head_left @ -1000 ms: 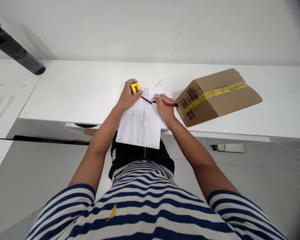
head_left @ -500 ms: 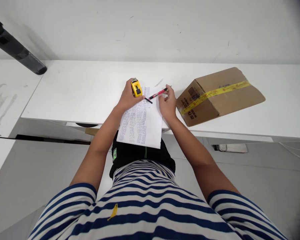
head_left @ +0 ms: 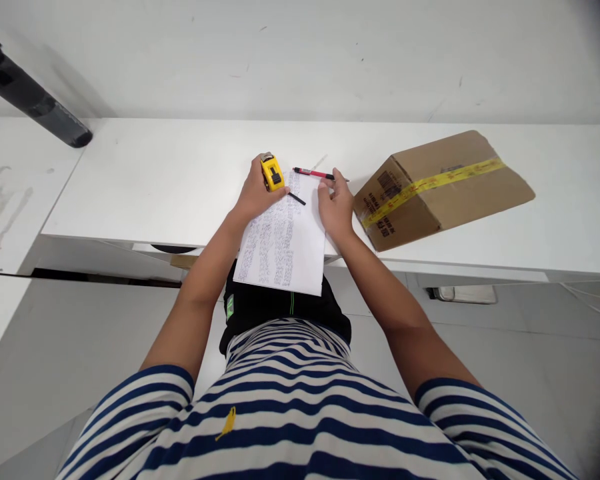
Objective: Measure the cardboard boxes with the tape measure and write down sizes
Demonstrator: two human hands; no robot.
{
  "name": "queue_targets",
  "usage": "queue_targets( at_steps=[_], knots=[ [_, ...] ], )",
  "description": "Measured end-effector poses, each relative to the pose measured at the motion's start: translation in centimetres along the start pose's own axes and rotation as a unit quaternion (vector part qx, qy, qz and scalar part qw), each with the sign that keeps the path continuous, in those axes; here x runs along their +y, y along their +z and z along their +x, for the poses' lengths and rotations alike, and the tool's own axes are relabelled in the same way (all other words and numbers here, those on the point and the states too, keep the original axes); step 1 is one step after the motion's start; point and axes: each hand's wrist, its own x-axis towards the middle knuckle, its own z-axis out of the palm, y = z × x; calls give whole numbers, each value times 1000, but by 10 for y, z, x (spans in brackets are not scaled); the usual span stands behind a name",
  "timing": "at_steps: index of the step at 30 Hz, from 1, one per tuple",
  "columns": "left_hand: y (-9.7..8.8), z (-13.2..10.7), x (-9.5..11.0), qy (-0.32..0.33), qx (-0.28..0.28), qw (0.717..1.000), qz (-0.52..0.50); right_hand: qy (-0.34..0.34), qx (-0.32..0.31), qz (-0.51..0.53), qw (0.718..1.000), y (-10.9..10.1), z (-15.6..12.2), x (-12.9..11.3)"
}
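My left hand [head_left: 256,193] is closed around a yellow tape measure [head_left: 273,173], over the top left part of a written sheet of paper [head_left: 280,247]. A slim black stick [head_left: 297,199] juts out from beside my left thumb; whether the hand grips it I cannot tell. My right hand [head_left: 337,205], at the paper's right edge, has its fingers bent around the end of a red and black pen [head_left: 313,173]. The pen points left, toward the tape measure and apart from it. Dense handwriting covers much of the sheet, whose lower end hangs past the table's front edge.
A brown cardboard box [head_left: 445,190] with yellow tape stands just right of my right hand. The white table [head_left: 170,173] runs along the wall [head_left: 305,60]. A dark cylinder [head_left: 40,100] leans in at the far left. Below the table, a pale object [head_left: 465,295] lies at right.
The pen in my right hand has swung, its left end rising away from the black stick, so it lies nearly level. My left hand keeps hold of the tape measure.
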Motion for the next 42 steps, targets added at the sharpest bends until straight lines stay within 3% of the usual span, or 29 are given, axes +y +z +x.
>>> queue_targets(
  at_steps=[13, 22, 24, 27, 30, 33, 37, 39, 42],
  knots=[
    [-1, -2, 3, -7, -15, 999, 35, -15, -6, -11, 1000, -1, -2, -3],
    [2, -5, 11, -3, 21, 999, 24, -7, -19, -9, 1000, -2, -3, -8],
    [2, -7, 17, -5, 37, 998, 49, -36, -20, -4, 999, -2, -6, -13],
    [2, -9, 34, 21, 82, 995, 53, -133, -27, -34, 990, -1, -9, -25],
    [6, -18, 72, 69, 113, 990, -42, -267, -21, -84, 960, -2, -15, -44],
    [12, -45, 128, 92, 44, 988, -112, -372, 19, -69, 925, -11, -31, -63],
    [26, -88, 198, 61, -199, 968, -141, -395, 100, -8, 913, -43, -67, -77],
    [39, -97, 220, 41, -290, 948, -127, -382, 154, -8, 911, -65, -83, -79],
    [63, -91, 233, -1, -356, 924, -137, -385, 252, -26, 888, -99, -99, -78]
  ],
)
